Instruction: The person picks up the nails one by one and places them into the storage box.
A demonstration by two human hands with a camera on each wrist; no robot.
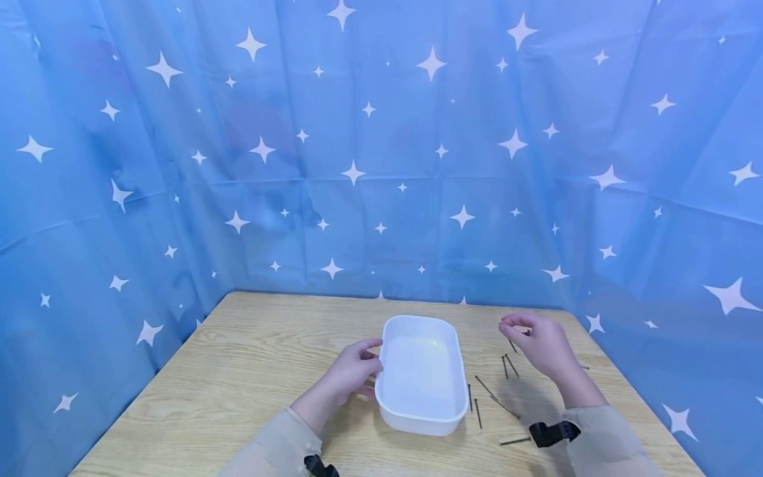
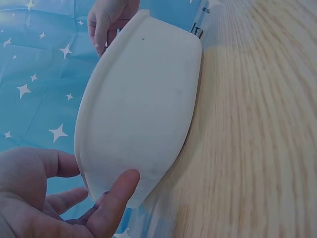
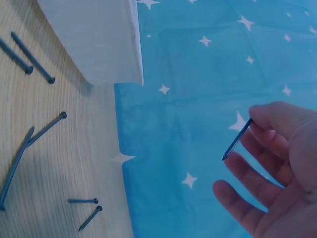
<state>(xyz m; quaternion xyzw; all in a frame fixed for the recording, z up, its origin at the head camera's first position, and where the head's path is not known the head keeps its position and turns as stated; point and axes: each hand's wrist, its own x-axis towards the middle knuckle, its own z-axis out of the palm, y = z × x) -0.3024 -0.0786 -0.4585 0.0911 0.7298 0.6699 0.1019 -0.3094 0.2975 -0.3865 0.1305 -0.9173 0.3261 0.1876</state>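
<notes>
A white plastic tub (image 1: 420,371), with a deep wall and rounded corners, stands upright on the table; no contents show inside. My left hand (image 1: 352,371) grips its left side. In the left wrist view the thumb meets the rim and a finger lies against the outer wall (image 2: 138,99). To the tub's right, my right hand (image 1: 539,341) is raised above the table. Its thumb and index finger pinch a dark nail (image 3: 237,140), point tilted downward, while the other fingers (image 3: 257,181) spread apart. From the head camera the held nail can hardly be made out.
Several loose dark nails (image 1: 479,414) lie scattered on the wooden table (image 1: 250,358) right of the tub, some crossing or side by side. One nail (image 1: 514,441) lies near the right sleeve. A blue curtain (image 1: 381,146) with white stars hangs behind and at both sides.
</notes>
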